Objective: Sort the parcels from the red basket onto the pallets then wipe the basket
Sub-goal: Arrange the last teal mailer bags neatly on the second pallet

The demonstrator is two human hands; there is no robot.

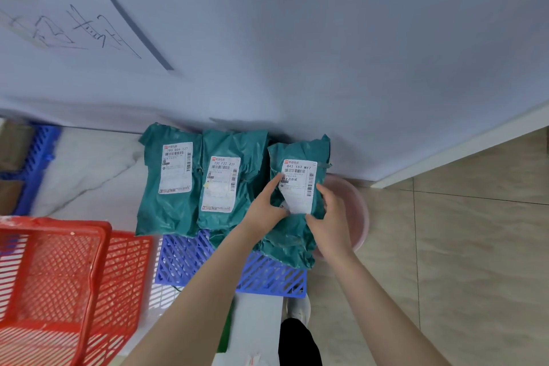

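We are holding 1 green parcel (297,187) over the blue pallet (261,273).
Left hand (264,205) and right hand (331,211) are gripping its label beside 2 parcels (196,181), near the white wall (326,53) and tiled floor (460,246).

ok quick count: three teal parcels, the left one (169,181), the middle one (225,184) and the right one (297,187), one white label on each. two blue pallets, one under the parcels (190,258) and one at the far left (38,157). one red basket (59,276), one pink basin (356,211), two hands
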